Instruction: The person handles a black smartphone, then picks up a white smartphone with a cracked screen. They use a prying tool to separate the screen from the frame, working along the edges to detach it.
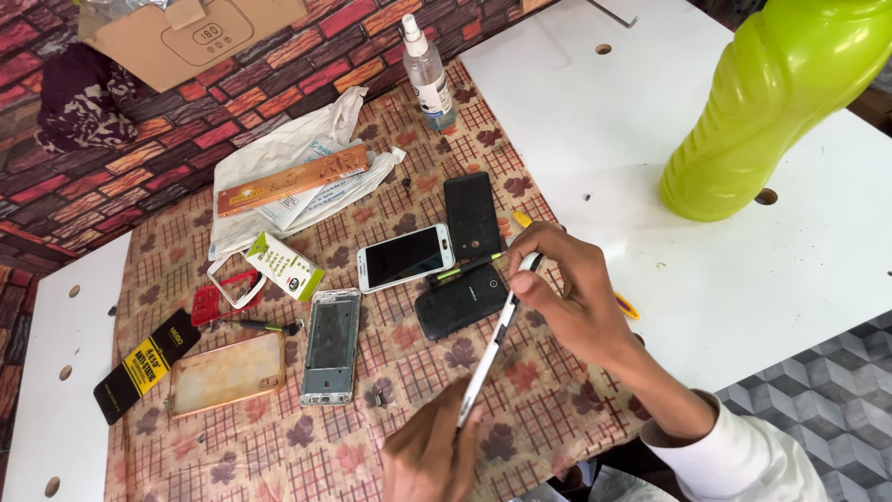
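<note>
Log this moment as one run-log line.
left hand: grips lower end of thin white phone seen edge-on | right hand: pinches its top | white-framed smartphone: flat on patterned cloth

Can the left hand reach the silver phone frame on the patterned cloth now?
Probably not at once. The left hand is gripping the lower end of a thin white phone part, which the right hand holds too. The silver phone frame lies uncovered nearby, so the path itself looks free.
</note>
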